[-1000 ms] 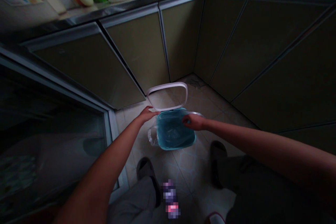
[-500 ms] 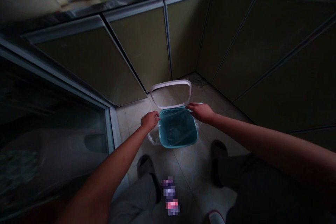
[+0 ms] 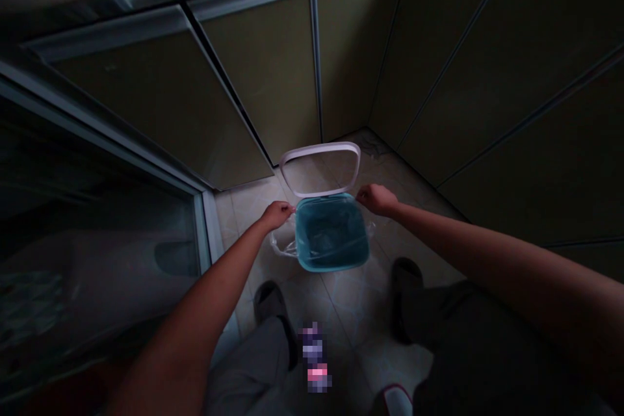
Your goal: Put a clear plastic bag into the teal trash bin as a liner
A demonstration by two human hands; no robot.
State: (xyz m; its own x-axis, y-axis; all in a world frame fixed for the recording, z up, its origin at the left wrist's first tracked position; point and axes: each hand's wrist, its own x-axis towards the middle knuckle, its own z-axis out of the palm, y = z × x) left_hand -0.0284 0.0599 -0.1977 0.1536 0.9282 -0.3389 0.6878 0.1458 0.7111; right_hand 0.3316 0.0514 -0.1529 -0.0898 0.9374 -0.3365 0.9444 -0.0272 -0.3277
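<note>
While both hands [image 3: 277, 216] [image 3: 378, 199] pinch closed on the filmy clear liner [image 3: 287, 248], it overhangs a rounded-square teal bin [image 3: 336, 268]

Clear bag [image 3: 291, 247] in upright teal bin [image 3: 334, 268]

You get dim view; cabinets [image 3: 497, 91] at right sink into shadow, floor tiles [image 3: 351, 302] paler. Bin [image 3: 334, 268] looks murky inside. Wide-angle stretch distorts edges; pixelated patch [image 3: 316, 359] hides detail low centre.
</note>
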